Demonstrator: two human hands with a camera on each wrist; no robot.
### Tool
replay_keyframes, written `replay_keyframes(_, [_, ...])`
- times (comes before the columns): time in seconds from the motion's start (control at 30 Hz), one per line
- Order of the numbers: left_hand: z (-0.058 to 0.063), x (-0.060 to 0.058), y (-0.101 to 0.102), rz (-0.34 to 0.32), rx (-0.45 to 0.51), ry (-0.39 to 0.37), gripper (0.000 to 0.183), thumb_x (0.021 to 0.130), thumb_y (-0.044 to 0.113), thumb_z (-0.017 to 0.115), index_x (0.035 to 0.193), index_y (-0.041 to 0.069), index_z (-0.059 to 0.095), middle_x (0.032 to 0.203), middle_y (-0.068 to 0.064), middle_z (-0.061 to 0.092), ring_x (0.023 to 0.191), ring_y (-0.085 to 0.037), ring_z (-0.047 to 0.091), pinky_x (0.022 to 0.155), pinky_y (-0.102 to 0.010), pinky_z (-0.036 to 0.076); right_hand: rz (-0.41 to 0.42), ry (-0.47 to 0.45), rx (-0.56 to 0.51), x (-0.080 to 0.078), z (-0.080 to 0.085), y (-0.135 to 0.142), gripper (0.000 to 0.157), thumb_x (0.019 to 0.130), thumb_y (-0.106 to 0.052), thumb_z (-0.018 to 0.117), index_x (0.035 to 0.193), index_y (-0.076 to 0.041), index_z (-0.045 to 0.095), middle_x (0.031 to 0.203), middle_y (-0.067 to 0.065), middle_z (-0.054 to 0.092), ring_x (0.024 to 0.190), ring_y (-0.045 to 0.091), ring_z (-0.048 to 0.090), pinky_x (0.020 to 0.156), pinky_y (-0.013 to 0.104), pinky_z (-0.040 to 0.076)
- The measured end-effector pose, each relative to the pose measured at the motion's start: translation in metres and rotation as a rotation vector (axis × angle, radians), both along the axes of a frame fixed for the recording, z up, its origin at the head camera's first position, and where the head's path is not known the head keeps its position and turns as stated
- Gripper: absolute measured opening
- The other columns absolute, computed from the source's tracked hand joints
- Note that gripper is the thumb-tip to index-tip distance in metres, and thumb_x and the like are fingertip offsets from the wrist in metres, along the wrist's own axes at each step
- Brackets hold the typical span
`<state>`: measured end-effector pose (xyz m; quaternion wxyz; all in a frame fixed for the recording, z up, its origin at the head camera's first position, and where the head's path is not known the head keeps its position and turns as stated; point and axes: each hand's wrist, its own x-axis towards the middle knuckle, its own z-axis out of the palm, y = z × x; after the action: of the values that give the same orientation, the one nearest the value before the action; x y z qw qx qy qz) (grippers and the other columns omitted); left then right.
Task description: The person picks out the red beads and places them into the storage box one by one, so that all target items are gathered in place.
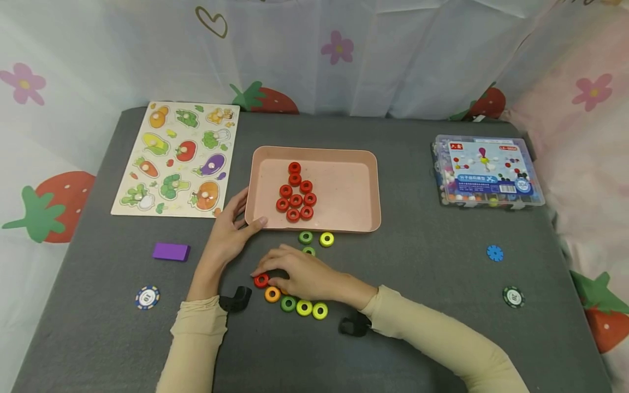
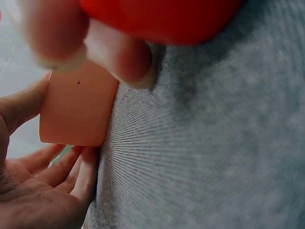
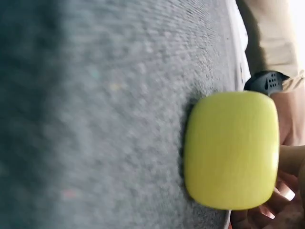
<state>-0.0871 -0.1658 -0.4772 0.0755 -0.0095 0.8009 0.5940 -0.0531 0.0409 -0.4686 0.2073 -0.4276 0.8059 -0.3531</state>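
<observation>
My left hand (image 1: 227,236) grips the front left corner of a pink tray (image 1: 344,188), its thumb over the rim and its fingers along the outer side. Several red rings lie in a cluster in the tray, left of its middle. Just in front of the tray, my right hand (image 1: 307,274) pinches a red ring (image 1: 261,280) between thumb and fingertips at table level. Beside that hand lie an orange ring (image 1: 272,295), a green ring (image 1: 288,304) and a yellow ring (image 1: 320,311). A yellow ring (image 3: 232,150) looms large in the right wrist view.
Between tray and right hand lie more green rings (image 1: 306,237) and a yellow ring (image 1: 326,239). A vegetable puzzle board (image 1: 164,188) is at the back left, a purple block (image 1: 171,251) left, a plastic box (image 1: 488,172) at the back right. Poker chips (image 1: 513,297) lie toward both sides.
</observation>
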Motion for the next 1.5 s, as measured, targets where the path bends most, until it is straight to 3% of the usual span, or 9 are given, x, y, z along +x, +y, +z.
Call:
replay_keyframes(0.27, [0.001,0.0,0.0,0.0,-0.006,0.001,0.081,0.092,0.022,0.075,0.158,0.015,0.03,0.158,-0.014,0.036,0.146,-0.028,0.034,0.115,-0.048,0.038,-0.026,0.0,0.031,-0.001,0.001,-0.002,0.027,0.091,-0.022,0.075,0.117,-0.021,0.071,0.116,-0.009,0.065,0.107,0.007,0.054,0.093,0.022,0.048])
replay_keyframes(0.43, [0.001,0.0,0.001,-0.004,-0.011,-0.007,0.081,0.092,0.023,0.075,0.158,0.015,0.029,0.159,-0.014,0.035,0.147,-0.029,0.033,0.116,-0.05,0.038,-0.078,-0.027,0.007,-0.008,0.009,0.006,0.03,0.092,-0.025,0.074,0.121,-0.018,0.07,0.112,-0.008,0.063,0.099,0.009,0.056,0.086,0.02,0.048])
replay_keyframes(0.63, [0.0,0.0,0.0,-0.002,-0.028,-0.013,0.081,0.092,0.024,0.074,0.158,0.015,0.029,0.159,-0.014,0.035,0.147,-0.029,0.033,0.116,-0.05,0.037,-0.213,-0.019,-0.152,-0.034,0.023,0.027,0.032,0.087,-0.02,0.08,0.116,-0.014,0.07,0.097,-0.005,0.059,0.083,0.018,0.057,0.068,0.029,0.05])
replay_keyframes(0.8, [0.001,0.0,0.001,0.0,-0.021,-0.018,0.081,0.092,0.023,0.075,0.158,0.015,0.029,0.159,-0.014,0.035,0.147,-0.029,0.033,0.117,-0.048,0.037,-0.368,0.086,-0.187,-0.061,0.025,0.049,0.032,0.084,-0.017,0.083,0.112,-0.011,0.07,0.098,-0.002,0.06,0.084,0.021,0.058,0.071,0.036,0.053])
replay_keyframes(0.93, [0.001,0.0,0.0,-0.002,-0.016,-0.01,0.081,0.092,0.022,0.075,0.158,0.015,0.029,0.159,-0.013,0.035,0.147,-0.029,0.033,0.117,-0.048,0.037,-0.501,0.106,-0.16,-0.079,0.022,0.063,0.031,0.082,-0.013,0.084,0.109,-0.008,0.071,0.097,0.004,0.061,0.086,0.021,0.058,0.074,0.037,0.053])
replay_keyframes(1.17, [0.002,-0.001,0.001,0.0,-0.021,-0.009,0.08,0.092,0.022,0.075,0.158,0.015,0.029,0.159,-0.013,0.035,0.147,-0.029,0.033,0.117,-0.048,0.037,-0.657,0.027,-0.022,-0.094,0.013,0.074,0.027,0.08,-0.013,0.085,0.104,-0.009,0.073,0.085,0.007,0.059,0.077,0.02,0.055,0.068,0.03,0.046])
replay_keyframes(1.33, [0.0,-0.001,0.001,0.0,-0.029,-0.017,0.08,0.092,0.023,0.074,0.158,0.017,0.03,0.159,-0.012,0.035,0.147,-0.028,0.033,0.117,-0.047,0.036,-0.682,-0.043,-0.006,-0.095,0.008,0.076,0.027,0.083,-0.015,0.083,0.106,-0.01,0.071,0.071,0.003,0.06,0.067,0.017,0.053,0.06,0.029,0.041])
replay_keyframes(1.5, [-0.001,-0.001,0.0,0.003,-0.023,-0.017,0.079,0.093,0.023,0.074,0.158,0.017,0.03,0.159,-0.011,0.035,0.147,-0.028,0.033,0.117,-0.048,0.036,-0.683,-0.053,-0.015,-0.093,0.004,0.075,0.027,0.084,-0.016,0.082,0.107,-0.01,0.071,0.07,0.002,0.062,0.066,0.015,0.056,0.06,0.027,0.044])
